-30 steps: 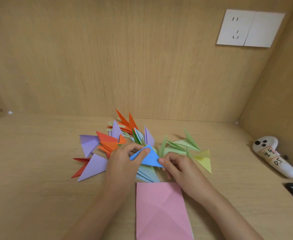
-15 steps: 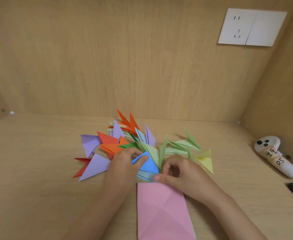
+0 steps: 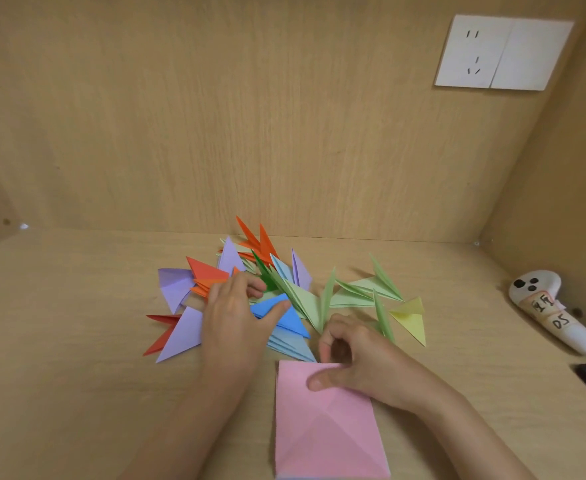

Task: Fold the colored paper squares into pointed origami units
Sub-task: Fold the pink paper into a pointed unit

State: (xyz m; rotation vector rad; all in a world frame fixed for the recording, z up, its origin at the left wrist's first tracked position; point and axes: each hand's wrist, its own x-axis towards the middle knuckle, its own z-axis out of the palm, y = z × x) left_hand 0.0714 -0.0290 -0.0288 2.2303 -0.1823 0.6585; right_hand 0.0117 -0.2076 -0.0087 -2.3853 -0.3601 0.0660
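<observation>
Two grips: left grip (image 3: 231, 317), relaxed, touches blue unit (image 3: 293, 323); right grip (image 3: 367, 362) pinches pink paper (image 3: 326, 438).

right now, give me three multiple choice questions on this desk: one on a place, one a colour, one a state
1. Where in the pile does the yellow unit lie? A) right end B) left end C) middle
2. What colour is the unit under the left hand's thumb? A) orange B) blue C) white
3. How is the pink sheet? A) crumpled B) folded to a point C) flat, creased
Answers: 1 A, it lies right of the green units; 2 B, the thumb rests on the blue unit; 3 C, crease lines cross the flat sheet.
</observation>
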